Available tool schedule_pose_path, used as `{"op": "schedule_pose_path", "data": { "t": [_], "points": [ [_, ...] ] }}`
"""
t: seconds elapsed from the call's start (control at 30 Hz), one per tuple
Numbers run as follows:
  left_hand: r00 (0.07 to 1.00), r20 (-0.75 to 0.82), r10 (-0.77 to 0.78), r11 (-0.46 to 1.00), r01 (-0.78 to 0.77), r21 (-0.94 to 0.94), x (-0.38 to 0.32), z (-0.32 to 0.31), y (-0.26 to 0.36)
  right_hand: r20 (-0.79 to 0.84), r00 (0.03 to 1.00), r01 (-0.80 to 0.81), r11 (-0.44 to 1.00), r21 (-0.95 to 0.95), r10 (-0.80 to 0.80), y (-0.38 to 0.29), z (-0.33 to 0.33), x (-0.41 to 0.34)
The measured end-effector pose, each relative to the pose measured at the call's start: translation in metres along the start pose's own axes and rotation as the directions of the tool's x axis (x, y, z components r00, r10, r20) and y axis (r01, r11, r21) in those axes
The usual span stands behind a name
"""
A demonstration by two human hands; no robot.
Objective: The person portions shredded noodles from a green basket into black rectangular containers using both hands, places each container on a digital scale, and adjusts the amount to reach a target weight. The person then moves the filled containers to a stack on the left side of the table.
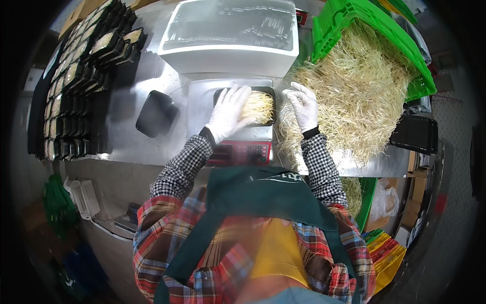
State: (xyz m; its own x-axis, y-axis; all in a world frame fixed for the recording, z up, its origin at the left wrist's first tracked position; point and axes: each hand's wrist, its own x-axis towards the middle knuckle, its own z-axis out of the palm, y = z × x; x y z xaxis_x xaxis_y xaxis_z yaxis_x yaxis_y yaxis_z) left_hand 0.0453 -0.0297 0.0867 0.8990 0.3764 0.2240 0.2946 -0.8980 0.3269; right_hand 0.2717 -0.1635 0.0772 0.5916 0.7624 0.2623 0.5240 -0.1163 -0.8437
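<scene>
My left hand (pixel 228 112), in a white glove, lies flat over pale bean sprouts (pixel 260 108) in a black plastic tray (pixel 270 91). That tray sits on the metal platform (pixel 201 114) of a digital scale with a red front panel (pixel 262 152). Just right of the tray, my gloved right hand (pixel 303 104) hovers at the edge of a large heap of sprouts (pixel 360 95). Its fingers are bent and somewhat apart, with nothing visible in them. The heap spills from a tipped green plastic crate (pixel 421 76) onto the steel table (pixel 123 125).
A white foam box (pixel 228 60) with clear plastic pieces stands behind the scale. Filled black trays (pixel 76 76) are stacked at far left. Another black tray (pixel 155 114) lies left of the scale. More black trays (pixel 414 135) sit at the table's right end.
</scene>
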Motion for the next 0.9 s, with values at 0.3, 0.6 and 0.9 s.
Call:
{"op": "schedule_pose_path", "data": {
  "t": [0.3, 0.6, 0.9],
  "points": [
    [1.000, 0.013, -0.028, 0.999, 0.027, 0.032, 0.001, 0.008, -0.002, 0.059, 0.990, 0.131, 0.989, -0.071, -0.127, -0.019, 0.035, -0.018],
    [0.999, -0.017, -0.031, 0.999, 0.032, 0.032, -0.005, 0.006, -0.003, -0.094, 0.995, -0.022, 1.000, -0.008, 0.021, 0.033, -0.052, -0.015],
    [0.926, -0.378, -0.025, 0.996, -0.011, -0.092, 0.097, -0.046, -0.009, -0.506, 0.829, -0.323, 0.943, -0.083, 0.239, 0.097, -0.115, -0.083]
  ]
}}
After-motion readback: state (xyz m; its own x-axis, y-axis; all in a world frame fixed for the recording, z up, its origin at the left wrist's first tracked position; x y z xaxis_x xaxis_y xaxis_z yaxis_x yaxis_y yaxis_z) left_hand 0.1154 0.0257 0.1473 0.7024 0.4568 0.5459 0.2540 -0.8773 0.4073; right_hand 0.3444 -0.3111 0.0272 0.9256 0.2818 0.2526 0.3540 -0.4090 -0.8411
